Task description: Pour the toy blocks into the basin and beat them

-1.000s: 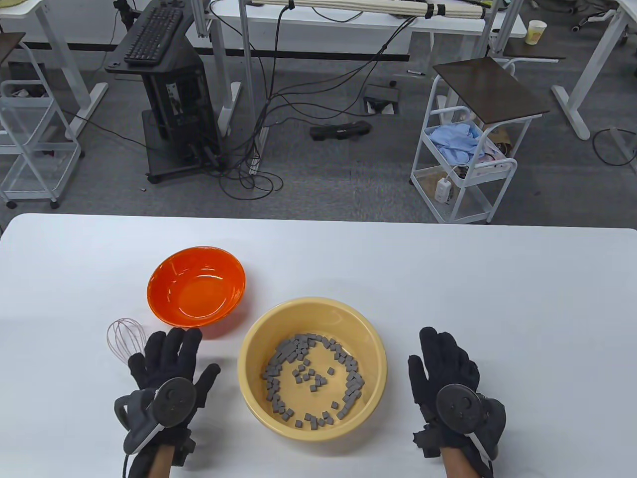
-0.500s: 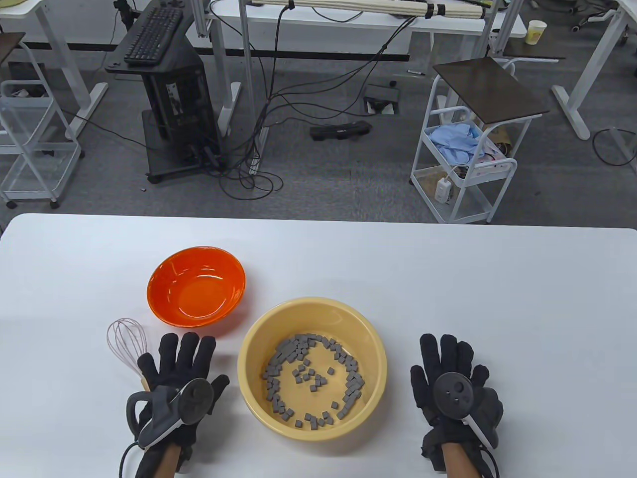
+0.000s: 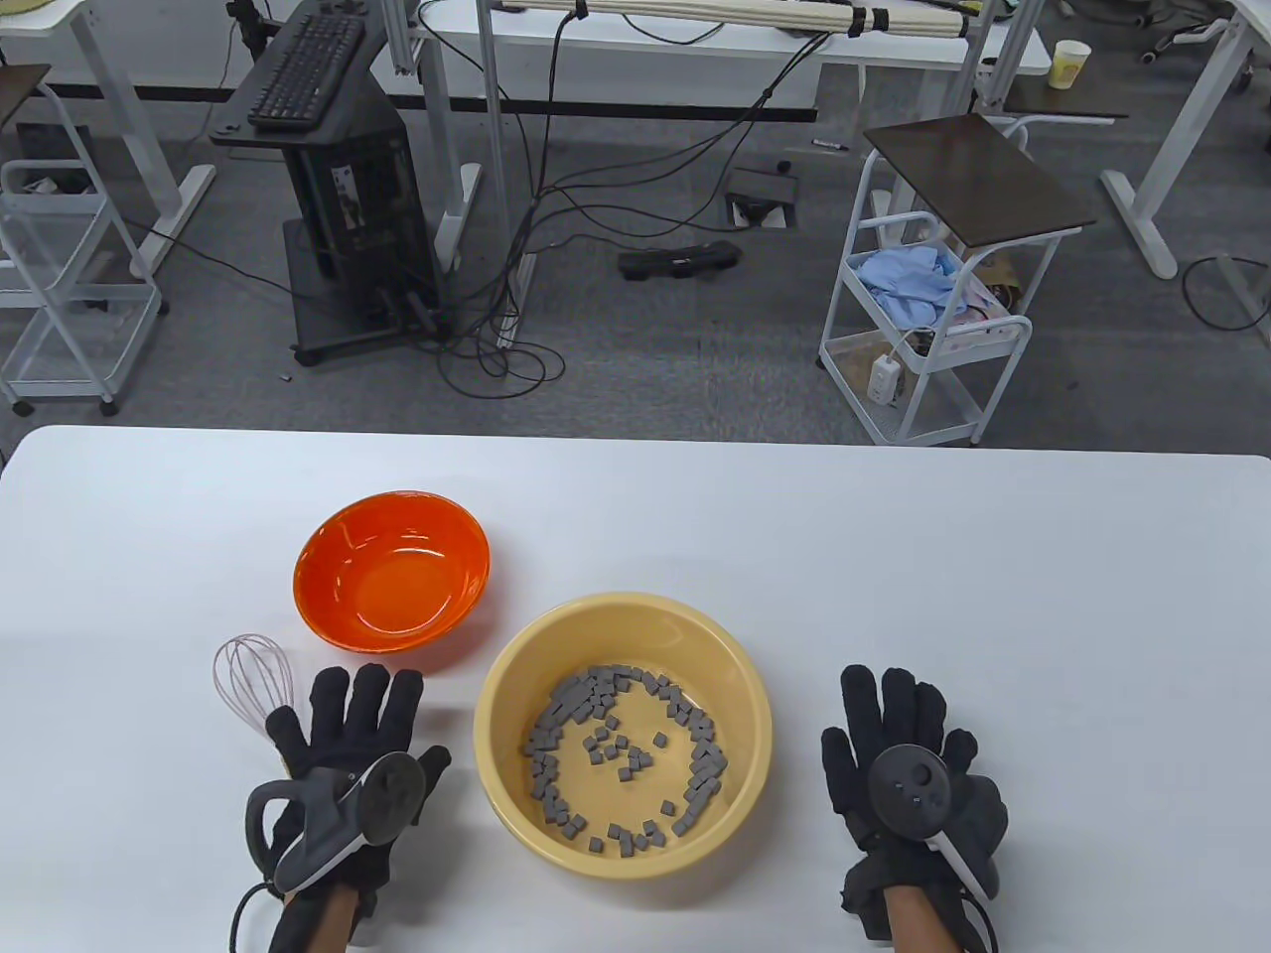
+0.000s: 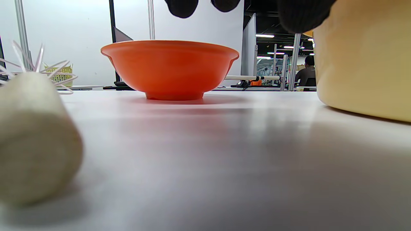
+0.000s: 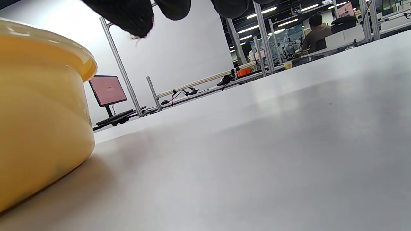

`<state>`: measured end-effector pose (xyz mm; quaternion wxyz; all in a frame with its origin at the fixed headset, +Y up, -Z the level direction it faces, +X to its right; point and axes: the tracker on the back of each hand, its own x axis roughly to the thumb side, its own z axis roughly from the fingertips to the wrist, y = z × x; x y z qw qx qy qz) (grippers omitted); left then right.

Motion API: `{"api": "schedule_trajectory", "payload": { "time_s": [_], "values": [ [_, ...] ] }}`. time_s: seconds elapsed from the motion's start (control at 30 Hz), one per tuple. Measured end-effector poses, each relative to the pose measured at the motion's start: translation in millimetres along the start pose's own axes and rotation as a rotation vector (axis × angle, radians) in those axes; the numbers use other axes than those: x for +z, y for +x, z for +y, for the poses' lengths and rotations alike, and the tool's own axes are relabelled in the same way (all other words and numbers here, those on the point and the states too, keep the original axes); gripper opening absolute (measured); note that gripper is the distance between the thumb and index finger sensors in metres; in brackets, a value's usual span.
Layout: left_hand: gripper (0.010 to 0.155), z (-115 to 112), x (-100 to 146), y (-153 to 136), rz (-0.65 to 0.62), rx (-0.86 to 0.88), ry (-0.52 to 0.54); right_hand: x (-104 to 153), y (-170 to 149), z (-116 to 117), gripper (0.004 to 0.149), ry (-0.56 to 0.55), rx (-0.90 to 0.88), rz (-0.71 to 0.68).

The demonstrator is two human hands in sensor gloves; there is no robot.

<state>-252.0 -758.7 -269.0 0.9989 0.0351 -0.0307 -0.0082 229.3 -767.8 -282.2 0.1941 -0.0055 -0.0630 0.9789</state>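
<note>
A yellow basin (image 3: 496,725) stands near the table's front edge with several small grey toy blocks (image 3: 621,745) lying in a ring on its bottom. An empty orange bowl (image 3: 392,571) sits behind and left of it. A whisk (image 3: 253,685) with pale wires lies left of the basin; its handle (image 4: 32,138) is mostly under my left hand. My left hand (image 3: 348,730) lies flat on the table with straight spread fingers, holding nothing. My right hand (image 3: 899,740) lies flat to the right of the basin, fingers straight. The basin wall (image 5: 41,122) fills the right wrist view's left side.
The white table (image 3: 894,556) stretches wide behind and to the right of the basin. Beyond its far edge stand a white trolley (image 3: 933,328), a black stand with a keyboard (image 3: 308,69), and floor cables.
Both hands drew back a little toward the front edge and settled flat. The left hand also shifted slightly right, uncovering more of the whisk's wires. The bowls and blocks stayed put.
</note>
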Motion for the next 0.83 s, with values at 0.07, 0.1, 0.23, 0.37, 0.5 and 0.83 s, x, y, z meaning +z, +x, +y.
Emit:
{"api": "schedule_trajectory", "payload": {
  "time_s": [0.07,0.1,0.23,0.37,0.5,0.83],
  "values": [
    [0.076,0.7,0.6,0.9,0.000,-0.002,0.004,0.4,-0.7,-1.6,0.058,-0.005,0.000,-0.002],
    [0.076,1.4,1.2,1.7,0.000,-0.005,0.008,0.7,-1.4,-3.1,0.059,-0.012,-0.003,-0.002],
    [0.076,2.8,2.0,4.1,0.001,-0.013,0.025,0.9,-2.6,-6.2,0.058,-0.028,-0.008,-0.004],
    [0.076,2.4,2.3,4.8,-0.001,-0.014,0.029,1.3,-2.3,-7.7,0.059,-0.038,-0.011,-0.009],
    [0.076,2.4,3.3,4.3,0.001,-0.024,0.027,2.2,-1.8,-6.6,0.059,-0.033,-0.006,-0.006],
    [0.076,10.4,13.7,-6.4,0.051,0.005,0.063,5.6,1.2,-3.9,0.059,-0.023,-0.008,-0.007]
  ]
}}
